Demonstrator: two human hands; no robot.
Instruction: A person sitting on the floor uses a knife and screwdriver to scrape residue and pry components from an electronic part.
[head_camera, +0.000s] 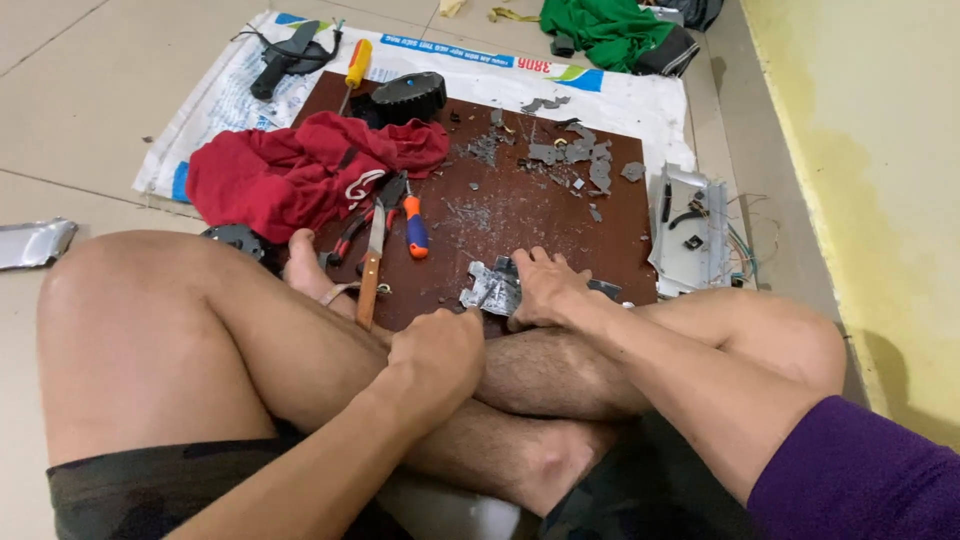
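I sit cross-legged on the floor at a dark brown board (520, 215). My right hand (545, 285) presses down on a crumpled grey metal piece (490, 290) at the board's near edge, fingers spread over it. My left hand (440, 355) is clenched just left of that piece, above my crossed shin; whether it holds a tool is hidden. A knife with a wooden handle (372, 265) lies to the left, beside an orange and blue screwdriver (414, 228) and red-handled pliers (350, 235).
A red cloth (290, 170) covers the board's left side. Grey metal scraps (575, 155) litter the far part. A black round part (408, 95), a yellow screwdriver (356, 65) and a black tool (285, 55) lie on a white sack (630, 100). A metal bracket with wires (692, 230) sits right.
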